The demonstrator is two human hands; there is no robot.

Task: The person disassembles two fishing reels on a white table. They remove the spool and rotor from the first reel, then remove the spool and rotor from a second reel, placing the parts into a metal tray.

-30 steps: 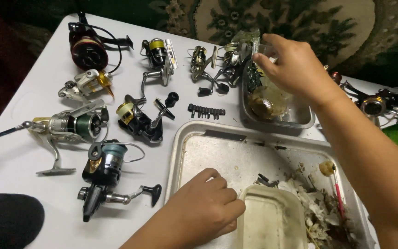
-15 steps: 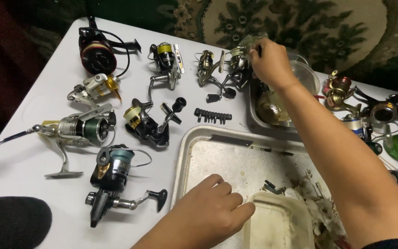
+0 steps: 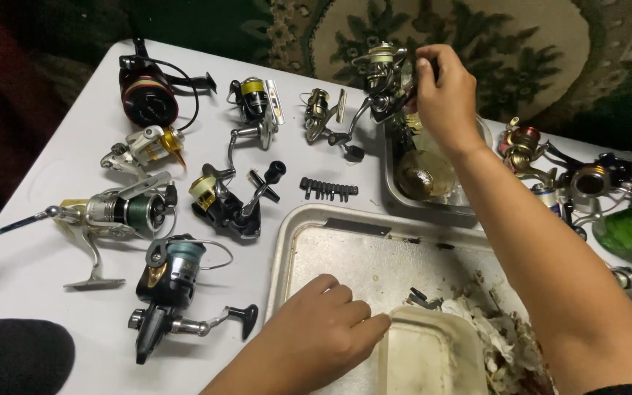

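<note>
- Counter [image 3: 53, 183]: white top carrying all items. Its far edge runs against a dark patterned rug.
- Large metal tray [image 3: 345, 241]: sits at the near edge, right of centre. It holds a cream plastic tub [image 3: 426, 358] and a heap of pale torn scraps toward its right side.
- Small metal tray [image 3: 433, 208]: lies just behind the large tray, near the far edge, with a clear round container inside it.
- Left hand [image 3: 316, 336]: rests palm down inside the large tray, knuckles curled loosely. Its fingers touch the near-left corner of the tub but grasp nothing.
- Right hand [image 3: 444, 95]: reaches across to the far edge above the small tray. Its fingers are closed around the silver spinning reel [image 3: 382, 80], pinching the body on its right side.
- Silver spinning reel: held clear of the counter, spool upward, crank arm hanging down-left toward the far edge. Judged handling: rigid metal, moderately heavy for its size, likely greasy and slippery. The bail wire and crank are thin and swing freely, so the body or the foot stem is the sound place to hold, not those parts.
- Other reels: six lie in loose rows on the left half, the red-and-black reel [image 3: 148, 91] at the far-left corner and the teal reel [image 3: 173, 281] nearest the near edge. More reels crowd the right edge.
- Black bit strip [image 3: 328, 189]: lies just beyond the large tray's far-left corner.
</note>
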